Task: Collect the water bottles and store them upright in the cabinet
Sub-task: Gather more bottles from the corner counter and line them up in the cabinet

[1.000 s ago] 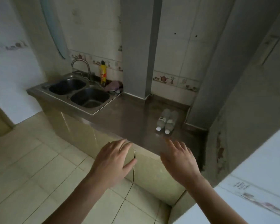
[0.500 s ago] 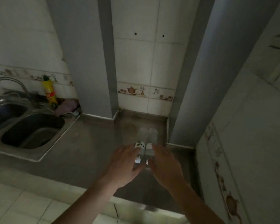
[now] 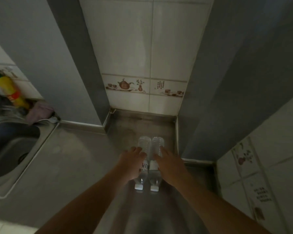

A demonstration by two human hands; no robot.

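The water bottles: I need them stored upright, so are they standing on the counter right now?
No, both water bottles lie flat side by side on the counter.

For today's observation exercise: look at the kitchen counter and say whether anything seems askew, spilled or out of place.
The two water bottles lie on their sides on the steel counter, side by side, caps toward the person, not upright. The left hand and right hand rest on them. No spill shows. The yellow bottle by the sink is too blurred to judge.

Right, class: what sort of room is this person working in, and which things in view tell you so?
Most likely a home kitchen: a steel sink set into a metal counter, a yellow detergent bottle beside it, and wall tiles printed with teapots.
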